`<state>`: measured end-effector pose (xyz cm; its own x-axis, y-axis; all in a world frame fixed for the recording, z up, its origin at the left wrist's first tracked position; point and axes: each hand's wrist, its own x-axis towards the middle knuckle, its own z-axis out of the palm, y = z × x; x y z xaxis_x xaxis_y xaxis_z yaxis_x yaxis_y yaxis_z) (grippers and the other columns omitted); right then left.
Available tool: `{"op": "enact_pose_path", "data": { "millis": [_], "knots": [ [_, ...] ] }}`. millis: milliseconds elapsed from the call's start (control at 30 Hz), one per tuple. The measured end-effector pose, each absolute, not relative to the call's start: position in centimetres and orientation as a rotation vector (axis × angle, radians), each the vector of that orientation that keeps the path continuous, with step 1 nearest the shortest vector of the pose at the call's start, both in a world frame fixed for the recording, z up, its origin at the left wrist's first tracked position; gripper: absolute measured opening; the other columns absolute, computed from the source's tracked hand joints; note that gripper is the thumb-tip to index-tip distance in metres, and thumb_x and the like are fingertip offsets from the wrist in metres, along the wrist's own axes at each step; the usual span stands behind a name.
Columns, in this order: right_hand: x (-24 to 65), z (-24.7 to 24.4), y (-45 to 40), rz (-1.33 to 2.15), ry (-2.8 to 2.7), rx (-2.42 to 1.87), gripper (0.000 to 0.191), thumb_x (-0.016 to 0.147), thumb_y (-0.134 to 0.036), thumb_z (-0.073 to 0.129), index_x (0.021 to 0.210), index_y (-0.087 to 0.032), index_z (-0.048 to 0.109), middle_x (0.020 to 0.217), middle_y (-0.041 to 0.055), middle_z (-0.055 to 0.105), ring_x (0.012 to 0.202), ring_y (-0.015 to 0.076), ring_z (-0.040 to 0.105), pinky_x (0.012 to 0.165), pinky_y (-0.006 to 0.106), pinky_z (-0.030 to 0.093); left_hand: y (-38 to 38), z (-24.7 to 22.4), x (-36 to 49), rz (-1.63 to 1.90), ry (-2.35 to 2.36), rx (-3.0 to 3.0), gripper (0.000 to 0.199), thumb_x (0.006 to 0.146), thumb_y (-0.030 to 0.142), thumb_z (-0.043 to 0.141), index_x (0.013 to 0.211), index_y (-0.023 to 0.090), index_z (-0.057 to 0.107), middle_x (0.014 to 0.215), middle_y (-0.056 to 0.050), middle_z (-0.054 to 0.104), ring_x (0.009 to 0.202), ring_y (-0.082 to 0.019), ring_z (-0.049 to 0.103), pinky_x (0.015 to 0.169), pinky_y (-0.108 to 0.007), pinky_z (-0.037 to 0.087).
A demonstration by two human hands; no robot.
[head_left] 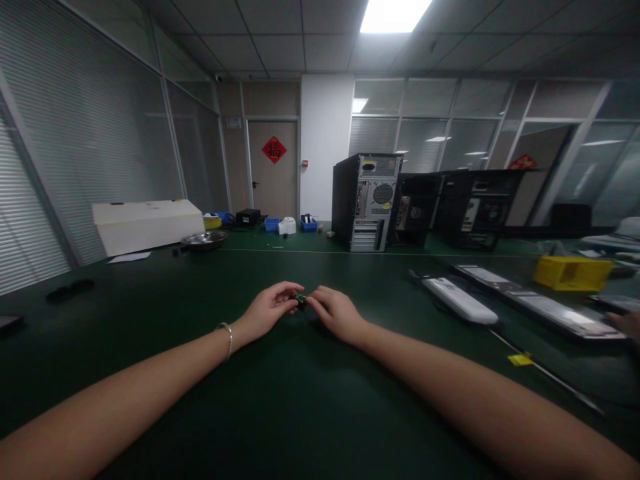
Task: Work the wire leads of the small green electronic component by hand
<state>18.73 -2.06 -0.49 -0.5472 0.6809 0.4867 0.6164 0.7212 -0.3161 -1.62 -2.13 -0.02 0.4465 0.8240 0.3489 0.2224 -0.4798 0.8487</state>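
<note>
Over the middle of the dark green table, my two hands come together around a small dark green piece, too small to tell its kind. My left hand, with a silver bracelet at the wrist, pinches it from the left between thumb and fingers. From the right, the thumb and fingers of my right hand are closed on its other side. Fingertips cover part of the piece.
Computer towers stand at the back right. A white power strip, flat metallic units and a yellow bin lie to the right. A person's hand shows at the right edge. A metal bowl and white box sit back left.
</note>
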Motion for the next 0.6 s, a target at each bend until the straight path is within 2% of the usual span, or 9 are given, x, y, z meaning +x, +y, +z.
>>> {"op": "enact_pose_path", "data": {
  "millis": [133, 300, 400, 600],
  "knots": [
    [18.75, -0.69, -1.92, 0.098, -2.327, -1.051, 0.03, 0.094, -0.032, 0.037, 0.082, -0.016, 0.06, 0.078, 0.0025, 0.055, 0.071, 0.0123, 0.05, 0.064, 0.023, 0.034, -1.78, -0.11, -1.71, 1.079, 0.871, 1.885, 0.021, 0.083, 0.022, 0.054, 0.102, 0.016, 0.059, 0.098, -0.005, 0.06, 0.089, -0.018, 0.06, 0.083, -0.036, 0.051],
    [18.72, -0.74, -1.91, 0.041, -2.332, -1.102, 0.03, 0.094, -0.033, 0.038, 0.079, -0.017, 0.059, 0.075, 0.0017, 0.054, 0.068, 0.0117, 0.049, 0.061, 0.023, 0.031, -1.96, 0.13, -1.64, 1.09, 0.878, 1.854, 0.02, 0.083, 0.023, 0.054, 0.101, 0.016, 0.059, 0.097, -0.005, 0.061, 0.089, -0.018, 0.061, 0.084, -0.036, 0.051],
    [18.72, -0.64, -2.03, 0.039, -2.342, -1.121, 0.031, 0.094, -0.033, 0.038, 0.077, -0.017, 0.059, 0.074, 0.0018, 0.054, 0.068, 0.0118, 0.049, 0.061, 0.023, 0.031, -2.2, 0.3, -1.53, 1.088, 0.896, 1.883, 0.02, 0.079, 0.021, 0.06, 0.098, 0.016, 0.06, 0.094, -0.004, 0.062, 0.091, -0.018, 0.061, 0.086, -0.037, 0.05],
    [18.83, -0.63, -2.13, 0.047, -2.346, -1.038, 0.029, 0.094, -0.032, 0.038, 0.078, -0.017, 0.058, 0.074, 0.0016, 0.053, 0.069, 0.012, 0.049, 0.064, 0.023, 0.033, -2.1, 0.34, -1.55, 1.073, 0.85, 1.761, 0.021, 0.073, 0.022, 0.067, 0.092, 0.014, 0.064, 0.091, -0.005, 0.067, 0.086, -0.018, 0.063, 0.081, -0.036, 0.052]
  ]
}}
